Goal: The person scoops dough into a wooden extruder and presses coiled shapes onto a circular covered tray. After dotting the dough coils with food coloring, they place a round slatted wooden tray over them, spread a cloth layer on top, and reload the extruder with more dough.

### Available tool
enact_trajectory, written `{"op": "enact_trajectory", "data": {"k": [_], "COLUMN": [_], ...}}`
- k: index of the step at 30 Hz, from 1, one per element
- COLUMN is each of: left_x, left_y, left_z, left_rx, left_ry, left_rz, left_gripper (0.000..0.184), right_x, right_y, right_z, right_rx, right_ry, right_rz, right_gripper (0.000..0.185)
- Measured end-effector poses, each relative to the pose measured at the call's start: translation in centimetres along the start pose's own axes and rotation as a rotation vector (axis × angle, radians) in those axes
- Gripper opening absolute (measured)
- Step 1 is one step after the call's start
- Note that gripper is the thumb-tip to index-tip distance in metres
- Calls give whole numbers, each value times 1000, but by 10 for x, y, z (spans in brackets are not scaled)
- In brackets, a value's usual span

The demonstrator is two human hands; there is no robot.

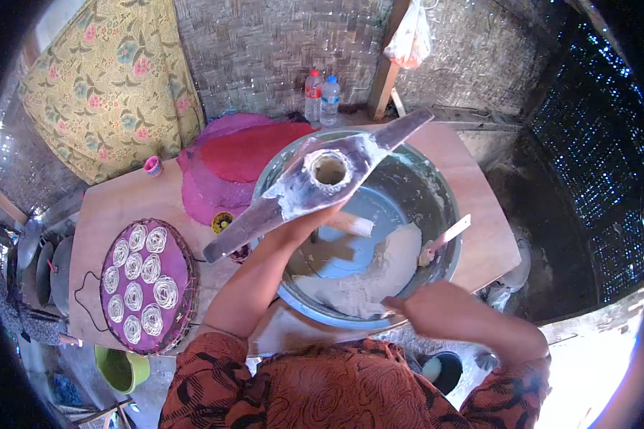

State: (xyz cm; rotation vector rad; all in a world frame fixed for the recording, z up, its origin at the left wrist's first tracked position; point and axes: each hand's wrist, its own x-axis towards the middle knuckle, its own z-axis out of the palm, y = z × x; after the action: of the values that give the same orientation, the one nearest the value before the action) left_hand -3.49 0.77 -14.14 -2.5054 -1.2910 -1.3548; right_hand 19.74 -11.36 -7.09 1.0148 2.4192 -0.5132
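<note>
My left hand [313,219], mostly hidden beneath it, grips a long wooden press [361,159] with a round hole in its middle, smeared with white dough. The press is held tilted over a large basin [438,187]. A pale wooden rod [352,224] juts out beside that hand. Inside the basin, a mass of pale dough or flour [383,275] lies along the near side. At the near right rim is my right hand [436,307], fingers curled and closed; what they hold, if anything, is hidden. A spatula-like stick [451,232] leans on the right wall.
On the left of the wooden table [161,193], a round purple tray [181,275] carries several coiled white noodle nests. Pink and red cloths [218,168] lie behind. Two plastic bottles [329,104] stand at the back. A green bucket [132,372] and another person's hand [70,339] are at lower left.
</note>
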Motion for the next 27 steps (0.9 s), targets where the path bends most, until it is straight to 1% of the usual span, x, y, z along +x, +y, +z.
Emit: {"op": "enact_trajectory", "data": {"k": [1, 3, 4, 5, 6, 7, 8, 9, 10, 11, 12, 13, 14, 15, 16, 17, 18, 19, 20, 22, 23, 25, 27], "left_x": [5, 23, 34, 45, 61, 77, 93, 109, 123, 123, 125, 126, 126, 119, 118, 113, 107, 105, 102, 97, 96, 90, 85], "left_y": [2, 15, 24, 36, 50, 64, 74, 63, 58, 59, 72, 73, 75, 85, 97, 109, 122, 128, 129, 126, 116, 100, 76], "left_z": [-2, -16, -25, -37, -53, -70, -75, -76, -81, -82, -93, -92, -89, -88, -85, -87, -91, -88, -85, -75, -73, -69, -64], "left_rx": [131, 121, 117, 75, -113, -301, -240, -107, 30, 41, 25, 91, 154, 163, 136, 186, 238, 226, 232, 145, 142, 178, 234], "left_ry": [15, 63, 87, 104, 93, 89, 321, 343, 363, 292, 258, 284, 308, 258, 277, 135, -4, 3, 8, 13, 12, -7, -81], "left_rz": [68, 158, 204, 199, 171, 144, 409, 593, 774, 694, 734, 770, 802, 749, 775, 687, 593, 567, 576, 473, 469, 456, 385], "left_gripper": [44, 42, 41, 40, 36, 32, 43, 42, 41, 35, 32, 30, 28, 27, 23, 21, 19, 18, 18, 18, 21, 23, 32], "right_x": [-14, -45, -63, -84, -104, -123, -142, -157, -168, -176, -183, -185, -187, -182, -172, -162, -150, -139, -127, -103, -95, -84, -88], "right_y": [8, 26, 31, 32, 33, 34, 36, 37, 39, 42, 42, 33, 33, 35, 36, 35, 32, 24, 16, -8, -16, -26, -28], "right_z": [-3, -13, -23, -35, -43, -46, -47, -46, -41, -35, -30, -37, -43, -49, -52, -51, -52, -55, -57, -56, -50, -37, -27], "right_rx": [-6, 73, 58, 200, 342, 324, 430, 535, 517, 758, 1006, 1106, 1122, 1017, 912, 915, 338, 34, -279, -807, -810, -931, -885], "right_ry": [8, 127, 143, 165, 190, 215, 317, 421, 453, 510, 564, 578, 526, 561, 590, 606, 931, 1058, 1202, 1155, 1166, 1147, 1151], "right_rz": [12, 44, 56, 41, 22, 29, -18, -71, -66, -43, -27, -49, 28, 67, 106, 104, 130, 120, 154, 285, 286, 354, 341], "right_gripper": [35, 29, 29, 28, 28, 28, 29, 30, 30, 32, 34, 36, 37, 35, 33, 33, 28, 25, 23, 25, 25, 38, 36]}}
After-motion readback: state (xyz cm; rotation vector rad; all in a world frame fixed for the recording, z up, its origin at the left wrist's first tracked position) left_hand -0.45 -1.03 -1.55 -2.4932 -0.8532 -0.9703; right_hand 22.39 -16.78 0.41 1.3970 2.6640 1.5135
